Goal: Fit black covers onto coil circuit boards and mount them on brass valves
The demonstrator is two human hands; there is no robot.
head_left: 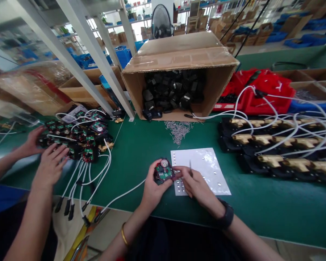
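My left hand [154, 186] is closed around a small black housing with an open face, a green circuit board [163, 171] showing inside it and a round silver disc on top. A white cable [127, 194] runs left from it over the table's edge. At its right side is my right hand [194, 183], the fingers pinched around a thin dark tool [190, 166] whose kind I cannot make out. Beneath that hand lies a white sheet [198, 159] with small shiny round pieces on it, several in rows along its left side.
Behind the sheet lies a heap of small pins [178, 130], in front of a cardboard box [133, 83] of black housings. Brass-fitted units [274, 161] with white cables line the right. At left, a co-worker's hands [50, 163] touch a cluster of circuit-board units [89, 154].
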